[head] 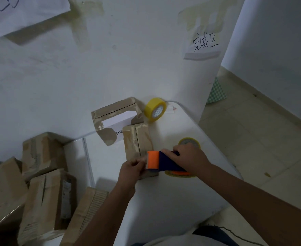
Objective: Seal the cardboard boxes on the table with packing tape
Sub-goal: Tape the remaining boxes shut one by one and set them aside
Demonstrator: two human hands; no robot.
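Box (137,141) lies just past L hand (131,170) fingers, which pinch its near end. R hand (188,156) fingers curl round tape dispenser (161,161), touching box.

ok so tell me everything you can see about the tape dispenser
The tape dispenser has a dark navy body and a bright orange roller end, both plastic by the look. It lies tilted across the near end of a worn cardboard box whose centre seam is open. The right hand grips its body from above; the left hand pinches at the orange end against the box. A yellowish tape roll on an orange hub shows beneath it. Its blade is hidden.
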